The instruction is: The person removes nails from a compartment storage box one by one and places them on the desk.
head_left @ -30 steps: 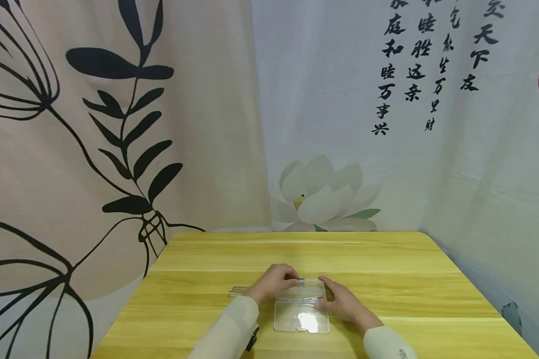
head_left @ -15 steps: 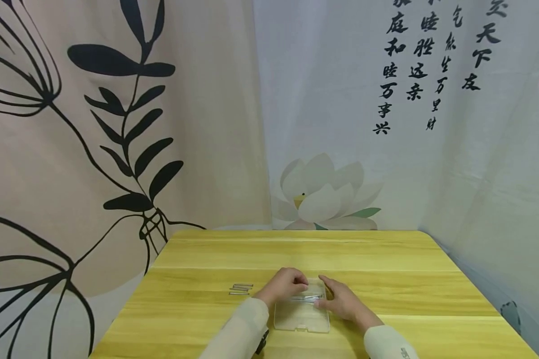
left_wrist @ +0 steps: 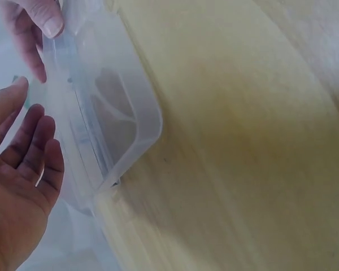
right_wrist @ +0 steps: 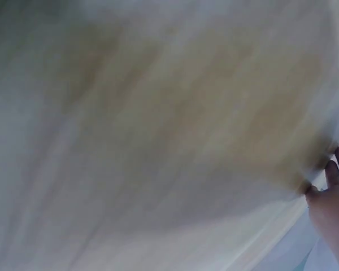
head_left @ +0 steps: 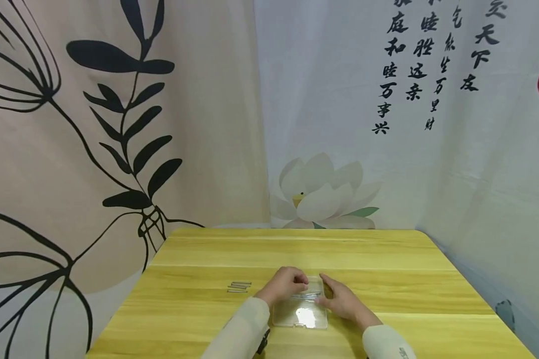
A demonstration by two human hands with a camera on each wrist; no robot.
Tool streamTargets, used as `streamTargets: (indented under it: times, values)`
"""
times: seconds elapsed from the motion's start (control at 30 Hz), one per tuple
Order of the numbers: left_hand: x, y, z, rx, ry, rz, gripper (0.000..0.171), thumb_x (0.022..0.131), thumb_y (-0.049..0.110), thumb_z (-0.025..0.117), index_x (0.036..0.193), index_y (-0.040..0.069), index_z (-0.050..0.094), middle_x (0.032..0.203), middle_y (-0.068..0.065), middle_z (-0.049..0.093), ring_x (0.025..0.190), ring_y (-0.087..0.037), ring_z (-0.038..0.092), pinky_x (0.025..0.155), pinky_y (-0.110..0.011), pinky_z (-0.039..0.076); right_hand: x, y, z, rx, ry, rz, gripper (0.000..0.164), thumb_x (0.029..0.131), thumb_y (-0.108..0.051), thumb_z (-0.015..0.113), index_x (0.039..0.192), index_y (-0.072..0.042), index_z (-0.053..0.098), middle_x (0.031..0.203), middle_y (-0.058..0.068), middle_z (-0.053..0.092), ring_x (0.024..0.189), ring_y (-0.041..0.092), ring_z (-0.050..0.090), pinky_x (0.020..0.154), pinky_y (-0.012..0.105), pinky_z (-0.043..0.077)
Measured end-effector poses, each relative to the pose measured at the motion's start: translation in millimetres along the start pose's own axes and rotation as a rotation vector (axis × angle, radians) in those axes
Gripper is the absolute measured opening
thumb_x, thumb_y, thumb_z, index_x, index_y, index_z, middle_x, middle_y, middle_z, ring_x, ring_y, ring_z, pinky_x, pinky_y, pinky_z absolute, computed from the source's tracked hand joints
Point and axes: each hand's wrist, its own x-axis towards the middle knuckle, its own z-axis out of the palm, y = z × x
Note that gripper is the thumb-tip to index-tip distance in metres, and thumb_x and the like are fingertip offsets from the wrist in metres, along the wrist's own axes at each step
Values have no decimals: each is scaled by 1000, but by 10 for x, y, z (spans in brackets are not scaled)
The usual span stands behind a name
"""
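Observation:
A clear plastic box [head_left: 288, 317] lies with its lid open on the wooden table, and several thin, nail-like metal rods [head_left: 306, 296] lie across its middle. The right hand [head_left: 345, 303] grips the box's right edge, thumb on the near side; in the left wrist view the thumb of the right hand [left_wrist: 39, 17] rests on the rim. Over the far left part of the box hovers the left hand [head_left: 282, 286], fingers loosely bent. Beside the box wall in its own view, the left hand [left_wrist: 22, 175] shows nothing between its visible fingers.
Several more metal rods [head_left: 239, 287] lie on the table [head_left: 197, 319] left of the box. Behind the table hangs a printed cloth [head_left: 220, 124]. The right wrist view is mostly blurred tabletop [right_wrist: 158, 141].
The left hand has shifted slightly right and nearer from the box's far edge, uncovering the loose rods on the table. A small bluish spot at its fingertips no longer shows. The right hand stays put.

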Motion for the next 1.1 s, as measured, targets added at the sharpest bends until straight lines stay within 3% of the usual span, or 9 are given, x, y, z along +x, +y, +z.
streamTargets:
  times: [0.6,1.1]
  values:
    - [45,-31,60,-27,38,-57,5,89,8,74,93,7,74,85,7,58,79,-9,52,72,-27,47,-2,24,-13,-9,-12,3,76,92,-32,72,153,-6,35,151,26,38,137,48,33,108,64,26]
    - [109,-67,111,67,4,-32,7,84,8,79,82,13,75,88,7,55,76,-8,52,72,-26,47,2,61,0,11,-14,0,79,91,-34,73,154,-7,34,152,26,37,138,48,33,108,65,26]
